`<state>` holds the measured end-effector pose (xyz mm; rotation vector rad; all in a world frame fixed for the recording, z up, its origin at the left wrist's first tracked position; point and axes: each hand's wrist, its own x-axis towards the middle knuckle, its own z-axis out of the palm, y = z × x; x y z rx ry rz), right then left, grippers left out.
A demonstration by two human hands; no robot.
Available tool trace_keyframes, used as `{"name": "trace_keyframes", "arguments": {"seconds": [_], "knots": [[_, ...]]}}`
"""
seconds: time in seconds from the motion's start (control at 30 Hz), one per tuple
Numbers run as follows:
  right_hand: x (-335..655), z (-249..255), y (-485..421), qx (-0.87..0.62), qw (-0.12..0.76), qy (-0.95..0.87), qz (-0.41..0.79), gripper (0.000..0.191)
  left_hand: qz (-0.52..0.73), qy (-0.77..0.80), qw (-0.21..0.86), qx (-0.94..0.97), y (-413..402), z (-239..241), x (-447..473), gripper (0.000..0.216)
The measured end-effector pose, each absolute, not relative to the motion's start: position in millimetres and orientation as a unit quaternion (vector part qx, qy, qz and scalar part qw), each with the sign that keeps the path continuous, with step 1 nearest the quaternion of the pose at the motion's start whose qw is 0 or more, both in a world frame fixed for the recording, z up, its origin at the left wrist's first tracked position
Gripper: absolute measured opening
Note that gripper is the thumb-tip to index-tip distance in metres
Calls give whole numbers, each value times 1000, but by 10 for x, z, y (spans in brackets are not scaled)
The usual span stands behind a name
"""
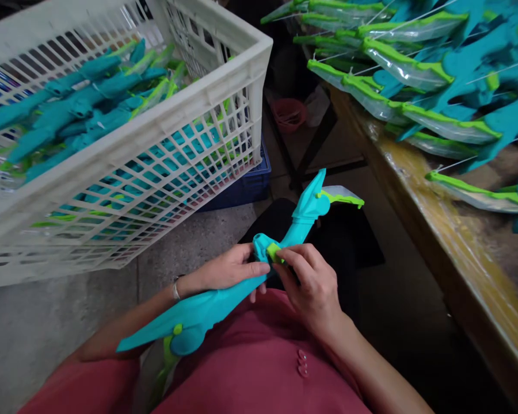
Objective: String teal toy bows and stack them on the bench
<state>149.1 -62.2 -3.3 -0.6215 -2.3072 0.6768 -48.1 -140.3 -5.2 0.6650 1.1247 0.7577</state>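
A teal toy bow (224, 302) with lime-green and clear limb pieces lies slantwise across my lap. My left hand (231, 267) is wrapped round its middle, the thumb along the top and some fingertips showing underneath. At the middle joint, my right hand (311, 282) pinches a small lime-green piece (274, 252) against the bow between thumb and fingers. Whether that piece is fixed to the bow or loose I cannot tell. The far limb (341, 195) points up and right, and the near end reaches past my left forearm.
A white plastic crate (224, 80) at the left holds several similar teal bows (82, 103), resting above a blue crate (242, 187). On the wooden table (418, 195) at the right, more bows (457, 80) with strings are piled. A red basket (288, 115) stands farther back.
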Motion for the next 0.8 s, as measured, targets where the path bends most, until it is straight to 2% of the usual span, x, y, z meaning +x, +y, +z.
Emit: {"name": "trace_keyframes", "arguments": {"seconds": [0.23, 0.57, 0.67, 0.8], "knots": [[1503, -15, -649, -216, 327, -889, 237, 15, 332, 519, 729, 300, -1421, 0, -477, 30], [1521, -1, -704, -203, 314, -901, 221, 20, 334, 533, 714, 309, -1480, 29, -489, 33], [1505, -4, -708, -188, 299, -915, 193, 22, 331, 555, 686, 333, -1479, 45, -488, 35], [1480, 11, -715, -144, 287, -926, 197, 26, 367, 587, 592, 412, -1452, 32, -501, 31]]}}
